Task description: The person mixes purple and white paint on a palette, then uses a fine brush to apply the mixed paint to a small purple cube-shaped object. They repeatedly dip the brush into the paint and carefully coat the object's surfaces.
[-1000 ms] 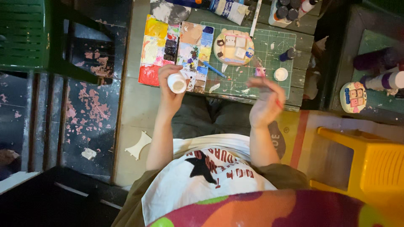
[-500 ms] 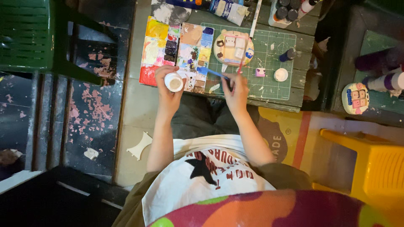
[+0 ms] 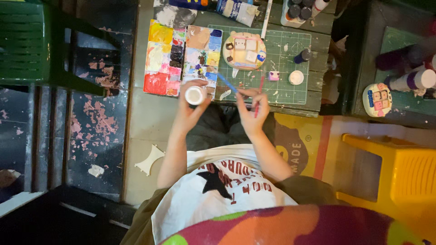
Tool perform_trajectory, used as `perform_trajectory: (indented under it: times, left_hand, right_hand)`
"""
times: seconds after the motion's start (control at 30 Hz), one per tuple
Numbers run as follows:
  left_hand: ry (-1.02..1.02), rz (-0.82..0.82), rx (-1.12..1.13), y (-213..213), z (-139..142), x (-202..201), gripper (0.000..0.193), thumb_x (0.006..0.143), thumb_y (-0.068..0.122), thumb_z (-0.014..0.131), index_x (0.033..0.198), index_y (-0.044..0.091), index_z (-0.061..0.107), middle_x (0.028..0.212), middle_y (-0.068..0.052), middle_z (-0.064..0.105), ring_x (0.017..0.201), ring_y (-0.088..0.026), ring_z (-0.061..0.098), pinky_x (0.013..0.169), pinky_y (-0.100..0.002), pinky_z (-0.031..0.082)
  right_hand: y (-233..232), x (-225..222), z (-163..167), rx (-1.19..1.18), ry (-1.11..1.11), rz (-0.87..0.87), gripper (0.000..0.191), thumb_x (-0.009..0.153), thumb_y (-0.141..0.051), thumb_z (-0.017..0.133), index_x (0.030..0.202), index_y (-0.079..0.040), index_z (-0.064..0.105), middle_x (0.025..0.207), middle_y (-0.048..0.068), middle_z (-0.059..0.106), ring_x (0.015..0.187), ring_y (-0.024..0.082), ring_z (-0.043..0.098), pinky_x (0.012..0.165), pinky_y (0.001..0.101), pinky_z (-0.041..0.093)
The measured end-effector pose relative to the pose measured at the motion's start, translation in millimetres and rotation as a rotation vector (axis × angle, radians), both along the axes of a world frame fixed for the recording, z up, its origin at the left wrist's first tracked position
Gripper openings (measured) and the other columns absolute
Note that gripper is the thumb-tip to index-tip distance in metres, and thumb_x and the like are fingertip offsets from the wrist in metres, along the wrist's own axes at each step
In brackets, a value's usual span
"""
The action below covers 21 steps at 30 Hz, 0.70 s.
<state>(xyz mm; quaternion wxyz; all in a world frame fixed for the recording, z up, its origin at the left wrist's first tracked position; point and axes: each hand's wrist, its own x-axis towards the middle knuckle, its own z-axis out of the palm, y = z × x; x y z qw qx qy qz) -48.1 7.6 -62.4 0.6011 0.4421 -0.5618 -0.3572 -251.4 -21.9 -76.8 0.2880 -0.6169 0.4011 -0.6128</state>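
Overhead view of a seated person painting at a low table. Nearest the camera, the person's white printed shirt (image 3: 218,190) fills the lower centre; a yellow plastic stool (image 3: 399,172) stands to the right and a pale flat cut-out shape (image 3: 149,159) lies on the floor to the left. The left hand (image 3: 190,111) has its fingers wrapped around a small white paint pot (image 3: 195,95), held at the near edge of the table. Just beside it, the right hand (image 3: 252,111) has its fingers pinched together on a blue-handled brush (image 3: 226,82), whose tip reaches toward the paint palette (image 3: 181,59); a red-handled brush (image 3: 260,93) also runs through this hand. Farther off, on the green cutting mat (image 3: 281,68), lie a round painted ceramic piece (image 3: 244,50), a small pink figure (image 3: 273,75) and a white lid (image 3: 296,77). Paint bottles (image 3: 302,9) stand at the far edge.
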Motion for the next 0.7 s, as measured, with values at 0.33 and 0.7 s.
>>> perform_trajectory:
  times: [0.33, 0.7]
  left_hand:
    - [-0.105, 0.073, -0.001, 6.3, 6.4, -8.5, 0.042, 0.095, 0.001, 0.076, 0.129, 0.005, 0.053, 0.131, -0.011, 0.060, 0.126, -0.026, 0.059, 0.112, -0.038, 0.045]
    - [-0.096, 0.296, 0.005, 15.1, 3.3, 23.9, 0.042, 0.096, 0.003, 0.075, 0.132, 0.006, 0.051, 0.127, -0.009, 0.059, 0.121, -0.023, 0.058, 0.112, -0.037, 0.044]
  right_hand:
    - [-8.0, -29.5, 7.3, -0.148, 0.198, -0.240, 0.048, 0.092, 0.007, 0.078, 0.087, -0.007, 0.032, 0.107, 0.016, 0.076, 0.090, 0.027, 0.059, 0.092, 0.0361, 0.048]
    - [-10.4, -28.6, 7.4, -0.055, 0.315, -0.161, 0.042, 0.091, 0.006, 0.079, 0.082, -0.004, 0.039, 0.101, 0.013, 0.075, 0.078, 0.024, 0.061, 0.069, 0.0332, 0.047]
